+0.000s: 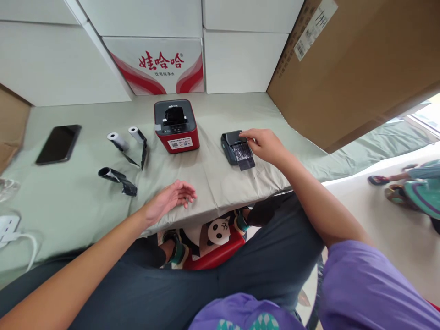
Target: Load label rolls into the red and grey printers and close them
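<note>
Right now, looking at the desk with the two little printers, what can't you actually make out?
- Small black printer, head view: the right hand covers its far right corner, so whatever the fingertips touch is hidden.
- Label on the red printer: print too small to read.
- White power strip: cut off by the left edge.
- Clear item at the left edge: cut off, unidentifiable.
- Left hand: rests open on the cloth.

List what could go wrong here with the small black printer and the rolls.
The black printer sits near the table's front edge with its flap open; a push from the right hand might slide it off. The three rolls have loose trailing strips and could roll or unwind if the left hand sweeps the cloth.
</note>
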`<action>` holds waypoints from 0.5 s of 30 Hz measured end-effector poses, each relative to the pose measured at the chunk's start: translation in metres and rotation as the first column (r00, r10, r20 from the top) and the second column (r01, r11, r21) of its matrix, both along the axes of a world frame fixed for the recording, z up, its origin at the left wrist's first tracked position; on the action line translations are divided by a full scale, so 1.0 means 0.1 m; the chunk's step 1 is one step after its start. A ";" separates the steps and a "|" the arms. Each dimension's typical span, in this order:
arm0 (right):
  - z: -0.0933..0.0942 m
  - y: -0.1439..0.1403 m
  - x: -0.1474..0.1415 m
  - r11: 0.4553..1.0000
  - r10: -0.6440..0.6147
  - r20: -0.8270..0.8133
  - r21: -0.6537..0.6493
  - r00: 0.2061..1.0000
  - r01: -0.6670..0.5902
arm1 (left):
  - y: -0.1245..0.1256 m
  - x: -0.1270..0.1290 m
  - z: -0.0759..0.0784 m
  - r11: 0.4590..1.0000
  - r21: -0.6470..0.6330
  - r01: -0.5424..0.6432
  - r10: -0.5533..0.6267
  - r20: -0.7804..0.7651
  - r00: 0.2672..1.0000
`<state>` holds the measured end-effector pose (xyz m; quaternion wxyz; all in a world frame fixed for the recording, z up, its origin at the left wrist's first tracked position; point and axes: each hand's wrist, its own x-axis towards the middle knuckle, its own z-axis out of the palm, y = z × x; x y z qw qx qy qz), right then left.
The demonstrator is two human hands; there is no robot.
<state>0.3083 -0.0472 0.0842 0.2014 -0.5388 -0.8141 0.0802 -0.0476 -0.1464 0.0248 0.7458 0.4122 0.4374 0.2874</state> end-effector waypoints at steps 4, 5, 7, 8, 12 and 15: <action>0.03 0.01 -0.08 0.998 -0.057 0.047 -0.011 0.997 0.057 | 0.01 0.00 -0.01 1.000 0.003 -0.001 0.001 0.005 1.000; 0.04 0.02 -0.10 0.997 -0.067 0.069 -0.025 0.995 0.068 | 0.01 0.00 0.00 1.000 0.004 -0.002 0.002 0.008 1.000; 0.08 0.03 -0.13 0.995 -0.072 0.129 -0.066 0.989 0.081 | 0.00 0.00 0.00 1.000 0.005 -0.004 0.004 0.012 1.000; 0.09 0.03 -0.14 0.993 -0.067 0.164 -0.086 0.984 0.082 | 0.00 0.00 0.00 1.000 0.004 -0.006 0.006 0.013 1.000; 0.14 0.05 -0.21 0.989 -0.050 0.280 -0.120 0.959 0.087 | 0.00 0.00 -0.01 1.000 -0.011 -0.023 0.023 0.020 1.000; 0.16 0.09 -0.32 0.985 -0.059 0.359 -0.131 0.932 0.113 | 0.03 0.00 -0.02 0.997 -0.045 -0.065 0.067 0.045 0.997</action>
